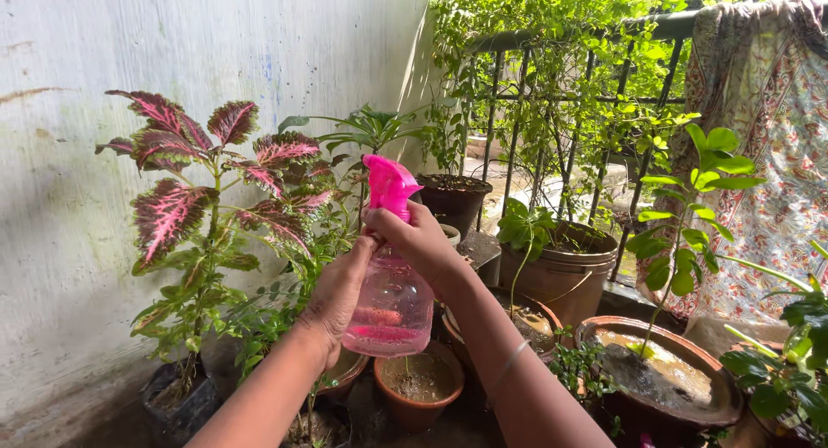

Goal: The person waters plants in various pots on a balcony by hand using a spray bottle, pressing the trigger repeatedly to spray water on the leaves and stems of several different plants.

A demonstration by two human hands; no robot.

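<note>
Currently mid-spray: left hand (338, 294) cups pink spray bottle (390, 303), right hand (416, 238) clamped on its trigger head; next squeeze needs nozzle aimed at 10 o'clock coleus (185, 208).

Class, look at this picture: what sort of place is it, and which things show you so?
Probably a balcony garden: brown clay pots of plants, a dark metal railing and a pink spray bottle.

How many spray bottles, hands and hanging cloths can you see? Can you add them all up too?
Pink spray bottle: 1
Hands: 2, the left hand around the bottle's body and the right hand up at its pink top
Patterned hanging cloth: 1
Total: 4
</note>
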